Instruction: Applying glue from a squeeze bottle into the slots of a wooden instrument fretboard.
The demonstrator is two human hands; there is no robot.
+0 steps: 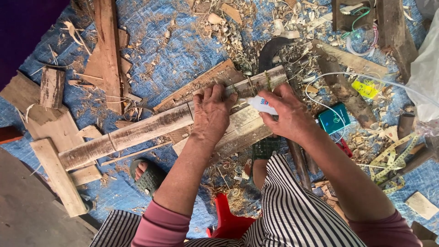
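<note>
Hands at work over wood: the left hand [211,114] presses flat, fingers spread, on one long weathered plank [151,130] lying across a blue tarp [173,50] on the floor. The right hand [289,114] has its fingers closed around one small white glue tube [261,104], nozzle pointing toward the plank beside the left fingertips. One teal device [334,119] lies just right of that hand; two green sandals [148,176] show below, amid shavings.

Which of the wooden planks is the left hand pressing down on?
The long weathered plank lying diagonally across the middle, under the left hand; the other boards lie untouched farther left.
</note>
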